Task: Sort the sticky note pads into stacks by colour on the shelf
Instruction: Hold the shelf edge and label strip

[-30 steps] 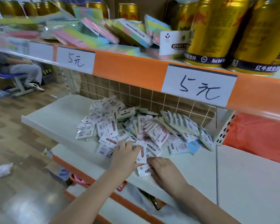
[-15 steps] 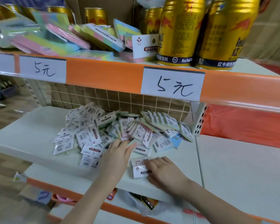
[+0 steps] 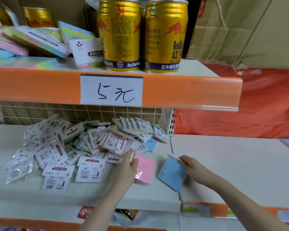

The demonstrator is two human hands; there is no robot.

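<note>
Pads are pinched: a pink pad [image 3: 144, 167] by the left hand [image 3: 126, 170], a blue pad [image 3: 171, 174] by the right hand [image 3: 194, 170].

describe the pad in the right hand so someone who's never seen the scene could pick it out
Start at the orange shelf edge with the handwritten white price tag; drop to the white shelf beneath. Right of the loose heap of wrapped sticky note pads, the right hand pinches a square blue sticky note pad, tilted. The pink square pad beside it is at the left hand.
</note>
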